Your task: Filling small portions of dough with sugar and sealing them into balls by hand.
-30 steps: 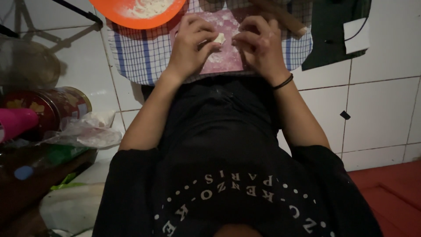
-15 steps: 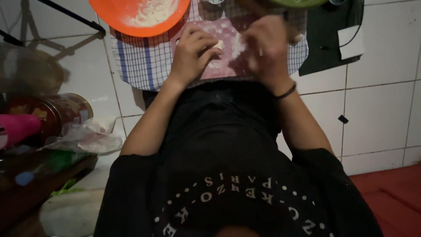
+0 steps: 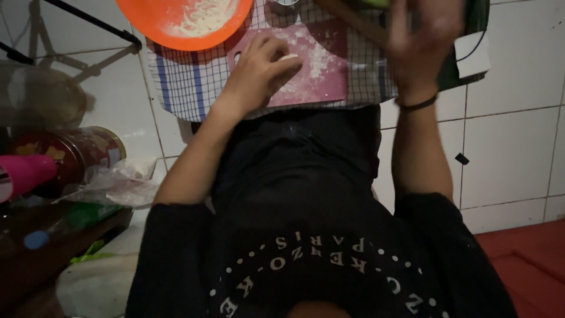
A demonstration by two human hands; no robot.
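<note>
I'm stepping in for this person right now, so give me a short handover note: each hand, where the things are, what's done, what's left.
Left hand: fingers curled on a small white dough piece on the floured pink cutting board.
Right hand: raised above the board, blurred; whether it holds anything is unclear.
Orange bowl with flour sits beyond the board's left end, both on a checked cloth.
Done: board floured.
Left: dough piece not yet flattened.

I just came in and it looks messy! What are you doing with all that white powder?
The person's left hand rests on a pink cutting board dusted with flour, fingers on a small pale piece of dough. The right hand is raised above the checked cloth. An orange bowl holding flour sits nearby.
</note>
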